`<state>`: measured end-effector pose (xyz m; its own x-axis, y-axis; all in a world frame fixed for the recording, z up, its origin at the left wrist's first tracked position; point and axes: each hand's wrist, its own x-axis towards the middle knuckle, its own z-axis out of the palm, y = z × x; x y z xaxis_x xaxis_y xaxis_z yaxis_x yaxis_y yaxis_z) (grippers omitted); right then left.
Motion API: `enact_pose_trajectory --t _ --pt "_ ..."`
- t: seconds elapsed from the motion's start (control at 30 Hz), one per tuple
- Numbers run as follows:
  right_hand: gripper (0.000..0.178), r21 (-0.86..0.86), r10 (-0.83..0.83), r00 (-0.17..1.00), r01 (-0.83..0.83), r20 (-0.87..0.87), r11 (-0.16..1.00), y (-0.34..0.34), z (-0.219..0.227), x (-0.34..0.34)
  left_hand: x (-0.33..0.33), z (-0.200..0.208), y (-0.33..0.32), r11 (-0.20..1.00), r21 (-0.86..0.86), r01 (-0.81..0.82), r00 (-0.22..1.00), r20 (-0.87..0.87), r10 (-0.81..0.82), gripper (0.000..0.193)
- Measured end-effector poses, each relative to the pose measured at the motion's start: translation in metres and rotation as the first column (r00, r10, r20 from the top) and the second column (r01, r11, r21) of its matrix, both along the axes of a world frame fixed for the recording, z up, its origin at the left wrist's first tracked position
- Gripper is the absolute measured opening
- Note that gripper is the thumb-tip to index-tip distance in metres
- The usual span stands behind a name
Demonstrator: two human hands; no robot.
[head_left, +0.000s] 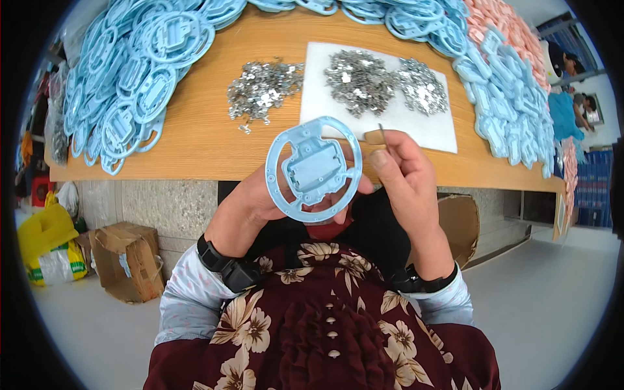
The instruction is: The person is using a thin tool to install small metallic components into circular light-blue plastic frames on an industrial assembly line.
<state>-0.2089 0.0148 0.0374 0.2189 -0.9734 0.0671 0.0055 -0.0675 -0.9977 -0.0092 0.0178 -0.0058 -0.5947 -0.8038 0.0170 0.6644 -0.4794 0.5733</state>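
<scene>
A light-blue plastic toy steering wheel shell [316, 168] is held up in front of me, its hollow ribbed side facing up. My left hand [255, 198] grips it from below and behind, and the shell hides most of those fingers. To its right, my right hand [409, 175] pinches a small thin dark metal piece [382, 134] between thumb and forefinger, apart from the shell. Tan coverings wrap those fingertips. Beyond my hands, small shiny metal parts [361, 81] lie heaped on a white foam sheet [314, 97].
Another heap of small metal parts [263, 88] lies on the wooden table [201, 140]. Blue shells [120, 84] pile up at the left and along the back. Other blue parts [510, 97] and pink parts [507, 29] are stacked right. Cardboard boxes [127, 260] stand below the table.
</scene>
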Motion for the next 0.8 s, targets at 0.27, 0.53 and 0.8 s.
enact_pose_trajectory --t 0.27,0.53,0.8 --pt "0.022 0.412 0.02 1.0 -0.02 0.006 0.911 0.028 0.0 -0.104 -0.054 0.033 -0.005 0.872 -0.161 0.462 0.743 0.606 -0.282 0.047" --pt "0.04 0.262 -0.467 0.781 0.594 -0.413 0.761 0.138 -0.145 -0.373 0.005 0.078 -0.059 0.794 -0.49 0.361 0.327 0.863 0.385 0.039" --pt "0.046 -0.192 -0.696 0.415 0.764 -0.586 0.616 0.15 -0.219 -0.396 0.115 0.071 -0.087 0.529 -0.719 0.45 -0.662 0.129 0.739 0.041"
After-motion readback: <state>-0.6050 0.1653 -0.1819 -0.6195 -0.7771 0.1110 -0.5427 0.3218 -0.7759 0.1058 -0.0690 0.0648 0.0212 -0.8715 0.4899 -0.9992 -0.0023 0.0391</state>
